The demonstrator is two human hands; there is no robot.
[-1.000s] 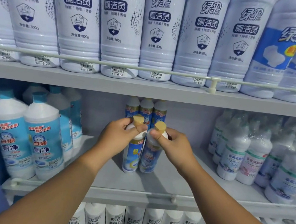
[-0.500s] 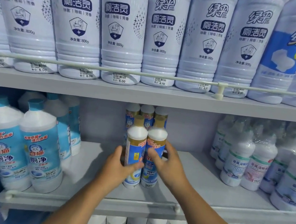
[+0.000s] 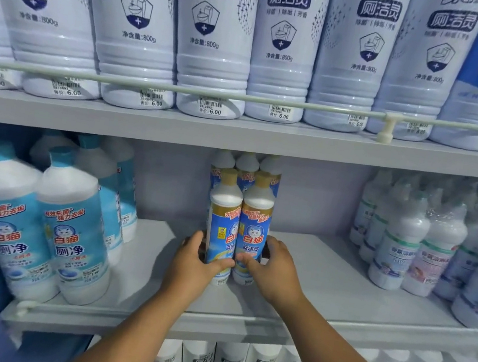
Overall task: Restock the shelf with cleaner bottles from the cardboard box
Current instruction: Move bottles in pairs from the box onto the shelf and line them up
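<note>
On the middle shelf (image 3: pixel 323 289), two slim cleaner bottles stand side by side, one in each hand.

The left hand (image 3: pixel 193 262) wraps the lower body of the left bottle (image 3: pixel 222 224), the right hand (image 3: pixel 272 268) curls round the right bottle (image 3: pixel 254 226); both bottles stand upright, touching, just in front of the back row of matching bottles (image 3: pixel 246 165). The step looks like seating this pair; next both hands would need to let go and fetch more from the cardboard box, which is out of view. Large teal-capped bottles (image 3: pixel 67 223) stand to the left and wrapped white bottles (image 3: pixel 401 245) to the right, both well apart. The front rail (image 3: pixel 240 326) must be cleared on withdrawal.
</note>
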